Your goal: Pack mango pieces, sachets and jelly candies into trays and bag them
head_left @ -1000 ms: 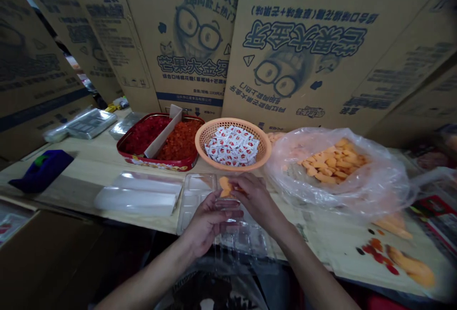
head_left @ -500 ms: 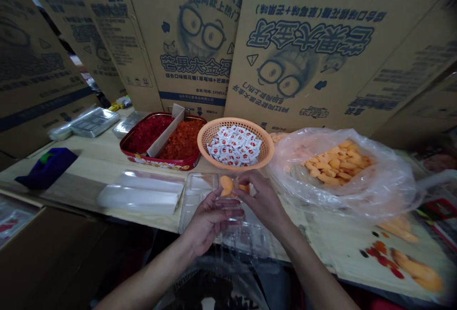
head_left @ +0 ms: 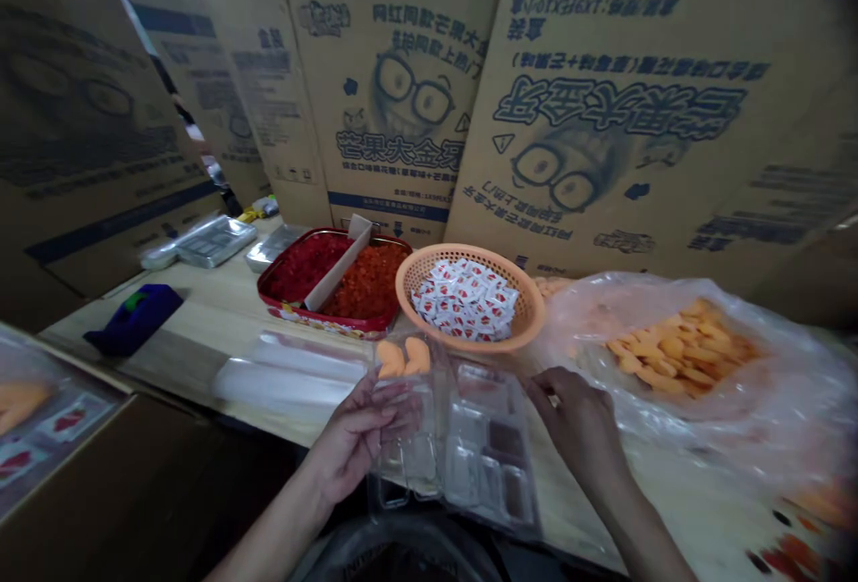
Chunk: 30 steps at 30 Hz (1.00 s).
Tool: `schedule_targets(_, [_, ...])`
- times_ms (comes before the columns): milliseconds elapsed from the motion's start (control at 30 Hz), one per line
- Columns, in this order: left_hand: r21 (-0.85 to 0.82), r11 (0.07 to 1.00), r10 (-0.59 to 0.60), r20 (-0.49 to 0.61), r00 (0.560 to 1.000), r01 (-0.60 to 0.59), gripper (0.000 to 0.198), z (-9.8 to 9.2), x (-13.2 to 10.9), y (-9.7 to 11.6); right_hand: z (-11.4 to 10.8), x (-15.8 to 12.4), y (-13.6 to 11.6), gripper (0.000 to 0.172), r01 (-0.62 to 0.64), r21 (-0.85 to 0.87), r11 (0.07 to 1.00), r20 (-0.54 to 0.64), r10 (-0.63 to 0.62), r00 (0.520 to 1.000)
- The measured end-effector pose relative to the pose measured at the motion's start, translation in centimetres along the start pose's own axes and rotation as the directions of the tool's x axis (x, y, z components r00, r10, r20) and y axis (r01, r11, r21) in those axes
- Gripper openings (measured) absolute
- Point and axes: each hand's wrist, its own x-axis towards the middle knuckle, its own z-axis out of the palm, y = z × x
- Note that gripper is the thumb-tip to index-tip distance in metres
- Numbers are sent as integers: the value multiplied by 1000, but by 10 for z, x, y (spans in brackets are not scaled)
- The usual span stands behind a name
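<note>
My left hand [head_left: 352, 439] grips a clear plastic blister tray [head_left: 419, 452] by its left side, fingers closed around it. Two curved orange candy pieces [head_left: 403, 357] sit side by side in the tray's top compartment. Right beside it lies another clear compartmented plastic section [head_left: 492, 457]; I cannot tell whether the two are joined. My right hand [head_left: 576, 421] is at that section's right edge, fingers curled and thumb close to the forefinger. Whatever it may hold is hidden. To its right, an open clear bag [head_left: 791, 376] holds many orange pieces [head_left: 684, 345].
Behind the trays stand an orange basket [head_left: 536, 309] of small white packets [head_left: 466, 300] and a red tin [head_left: 328, 321] of red and orange bits, split by a divider. Clear sleeves [head_left: 288, 372] and a blue tape dispenser [head_left: 134, 318] lie left. Cardboard boxes [head_left: 402, 162] line the back.
My right hand has left the orange pieces and moved right, away from the top compartment. Both pieces now rest there uncovered. The view has shifted, showing the left-hand carton more.
</note>
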Motion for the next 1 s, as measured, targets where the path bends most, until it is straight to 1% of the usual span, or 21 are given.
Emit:
schedule_targets(33, [-25,1000,14,11,1000,-14,55,-6,-2,5,0,14,-8,18,38,64,997,-59,-34,998])
schedule_targets(67, [-50,998,27,23,999,-26,54,-13,-3,10,0,29,-18,21,98,136,986,-103,-85,991])
schedule_targets(100, [-72,997,39,31,999,-37,54,-21,-4,15,2,46,-30,27,175,215,961,-133,-148,980])
schedule_targets(133, [-94,994,51,34,998,-48,54,-29,-5,20,5,63,-45,33,255,293,921,-139,-223,965])
schedule_targets(167, [-115,992,64,30,998,-60,54,-38,-6,24,10,80,-62,37,323,361,875,-121,-300,946])
schedule_targets(200, [-136,988,80,21,997,-77,54,-47,-7,28,17,97,-81,35,367,411,834,-82,-367,926])
schedule_targets(233, [-156,983,94,11,996,-91,54,-56,-8,31,26,113,-101,31,391,433,812,-15,-427,904])
schedule_targets(267, [-176,979,106,-1,994,-105,53,-64,-9,35,37,128,-120,28,399,424,813,77,-471,879])
schedule_targets(300, [-194,974,119,-15,993,-119,52,-71,-11,38,50,141,-139,26,404,392,826,196,-504,841])
schedule_targets(333, [-211,968,130,-30,991,-134,51,-78,-12,42,64,153,-156,27,417,351,838,319,-526,788])
schedule_targets(400, [-234,958,157,-59,986,-167,49,-90,-15,50,95,173,-184,26,450,287,846,511,-533,675])
schedule_targets(467, [-250,944,199,-98,975,-217,50,-101,-16,59,124,188,-202,24,480,262,837,625,-526,577])
schedule_targets(533, [-257,925,249,-145,958,-280,49,-110,-16,70,147,198,-212,24,501,249,829,700,-512,498])
schedule_targets(600, [-251,905,301,-189,935,-342,48,-118,-15,80,162,203,-216,30,518,230,824,751,-489,445])
schedule_targets(667, [-235,887,348,-221,911,-397,48,-124,-12,89,169,206,-217,33,525,215,824,775,-471,421])
schedule_targets(733, [-223,873,381,-246,891,-434,49,-129,-9,95,172,206,-217,30,524,216,824,782,-467,413])
schedule_targets(833, [-215,857,404,-284,870,-468,50,-133,-3,102,170,207,-214,23,504,241,829,772,-479,418])
schedule_targets(900, [-209,848,415,-310,855,-487,49,-136,1,105,168,210,-210,20,478,258,839,752,-486,446])
schedule_targets(967, [-210,837,428,-327,843,-506,49,-138,5,109,163,214,-206,18,455,260,852,719,-485,498])
schedule_targets(1000, [-213,830,435,-333,837,-516,48,-139,7,110,160,215,-205,18,443,259,858,694,-484,532])
